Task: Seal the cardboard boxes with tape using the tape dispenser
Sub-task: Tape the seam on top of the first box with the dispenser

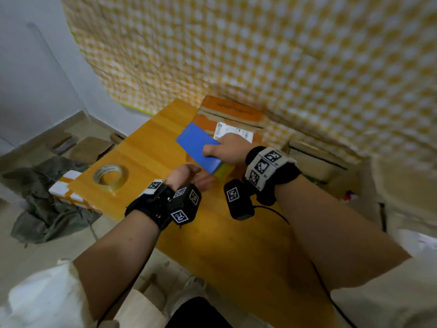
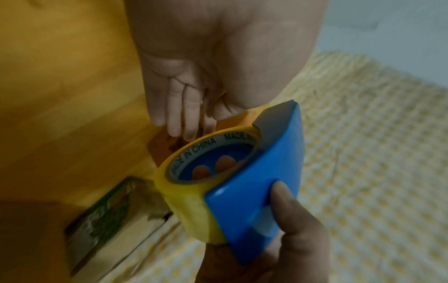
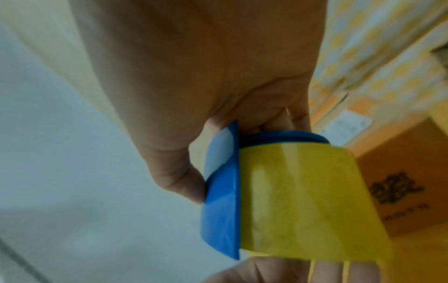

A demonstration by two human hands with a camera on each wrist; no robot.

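Right hand (image 1: 228, 147): clenched on the blue tape dispenser (image 1: 199, 146), thumb on its flat side, fingertips (image 2: 225, 164) inside the core.
Left hand (image 1: 189, 176): released, fingers straight, just beside the dispenser's yellow tape roll (image 3: 303, 201).
Dispenser: above the cardboard box (image 1: 227, 114) with the white label (image 1: 234, 132).
Hidden: whether the left fingers touch the tape cannot be told.
Edges: spare tape roll (image 1: 109, 177) lies well apart on the orange sheet (image 1: 151, 147).
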